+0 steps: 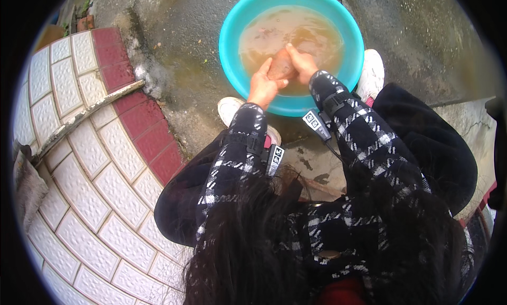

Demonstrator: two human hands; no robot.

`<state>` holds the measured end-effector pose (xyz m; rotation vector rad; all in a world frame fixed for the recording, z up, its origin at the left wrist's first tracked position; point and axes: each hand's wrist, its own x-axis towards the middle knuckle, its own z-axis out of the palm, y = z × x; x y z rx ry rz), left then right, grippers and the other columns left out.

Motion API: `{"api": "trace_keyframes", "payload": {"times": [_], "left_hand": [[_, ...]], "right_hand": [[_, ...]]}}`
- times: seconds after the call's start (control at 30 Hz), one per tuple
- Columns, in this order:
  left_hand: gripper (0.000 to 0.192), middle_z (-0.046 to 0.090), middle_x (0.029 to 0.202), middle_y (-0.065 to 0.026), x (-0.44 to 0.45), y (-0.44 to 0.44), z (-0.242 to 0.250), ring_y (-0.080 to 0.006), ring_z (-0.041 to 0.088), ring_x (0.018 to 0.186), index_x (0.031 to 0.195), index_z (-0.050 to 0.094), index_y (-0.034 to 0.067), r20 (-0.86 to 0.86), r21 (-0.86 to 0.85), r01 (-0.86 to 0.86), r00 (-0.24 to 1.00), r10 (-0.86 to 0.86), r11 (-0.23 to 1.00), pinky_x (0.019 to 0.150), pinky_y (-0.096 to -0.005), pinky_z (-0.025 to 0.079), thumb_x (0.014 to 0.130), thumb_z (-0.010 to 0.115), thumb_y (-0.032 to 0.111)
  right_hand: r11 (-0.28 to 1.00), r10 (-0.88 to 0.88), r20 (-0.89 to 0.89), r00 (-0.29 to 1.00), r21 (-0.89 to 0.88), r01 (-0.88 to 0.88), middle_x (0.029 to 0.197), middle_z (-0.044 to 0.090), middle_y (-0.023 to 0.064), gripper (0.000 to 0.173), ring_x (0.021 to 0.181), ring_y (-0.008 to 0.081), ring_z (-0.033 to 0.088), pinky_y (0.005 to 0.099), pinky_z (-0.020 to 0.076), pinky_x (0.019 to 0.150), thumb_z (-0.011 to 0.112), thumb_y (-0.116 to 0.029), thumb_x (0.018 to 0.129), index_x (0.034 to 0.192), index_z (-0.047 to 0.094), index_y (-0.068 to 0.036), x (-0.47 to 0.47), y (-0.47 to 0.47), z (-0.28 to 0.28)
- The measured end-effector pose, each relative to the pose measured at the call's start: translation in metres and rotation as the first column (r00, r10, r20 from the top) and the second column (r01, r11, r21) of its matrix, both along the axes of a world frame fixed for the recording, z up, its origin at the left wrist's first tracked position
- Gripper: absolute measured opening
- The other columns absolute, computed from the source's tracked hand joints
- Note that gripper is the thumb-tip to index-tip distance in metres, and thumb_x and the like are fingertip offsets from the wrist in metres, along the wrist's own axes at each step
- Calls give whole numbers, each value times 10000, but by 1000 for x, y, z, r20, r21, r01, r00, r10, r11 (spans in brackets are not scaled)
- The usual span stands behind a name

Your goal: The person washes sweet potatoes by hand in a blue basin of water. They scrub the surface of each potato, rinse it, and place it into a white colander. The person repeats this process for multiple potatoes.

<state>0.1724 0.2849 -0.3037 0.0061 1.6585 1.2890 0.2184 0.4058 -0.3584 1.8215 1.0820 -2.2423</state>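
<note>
A turquoise plastic basin (229,47) stands on the ground before me, partly filled with cloudy brown water (317,32). Over the near half of the water, both hands hold a reddish-brown root vegetable (282,65), perhaps a sweet potato. My left hand (264,84) cups it from the left and below. On its right side rests my right hand (303,64), with the thumb lying along the top. The fingers beneath the vegetable are hidden, and whether its underside touches the water I cannot tell.
A white-tiled wall (83,166) with a red tile border (142,127) rises on the left, and a stick (91,111) leans across it. My white shoes (371,73) flank the basin. Strapped to my sleeves are small devices (317,125), one with a cable. Wet concrete (178,28) surrounds the basin.
</note>
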Motion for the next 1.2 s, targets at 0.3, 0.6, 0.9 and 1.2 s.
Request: {"api": "trace_keyframes", "payload": {"times": [0.3,0.6,0.9,1.2], "left_hand": [[674,546,1030,-73,-4,-11,2,-111,538,788,1235,398,42,149,10,-89,985,87,996,559,-229,450,627,682,-19],[412,554,861,-46,-2,-10,-5,-128,523,691,1027,470,70,287,-113,-485,820,496,867,606,-274,476,821,542,420],[335,550,838,-42,-4,-6,-15,-104,504,651,972,478,69,132,-83,-390,908,398,917,566,-242,456,833,550,366],[324,550,855,-31,0,-8,-11,-107,513,677,992,498,68,78,-7,-262,962,262,965,593,-250,459,821,575,333]], "right_hand": [[991,-99,-123,987,-100,87,1001,555,189,451,837,266,589,385,485,700,546,-291,819,1071,473,75,12,13,-18],[988,-1,-75,997,155,12,924,570,163,402,830,253,584,389,486,736,515,-318,847,1015,509,47,7,8,5],[978,145,-296,944,-104,-183,1048,529,177,582,892,284,576,433,509,686,573,-452,770,1137,434,-22,3,6,30],[896,-306,-104,946,-366,249,1020,522,217,345,842,329,594,517,511,635,409,-243,882,1081,421,38,13,19,-31]]}}
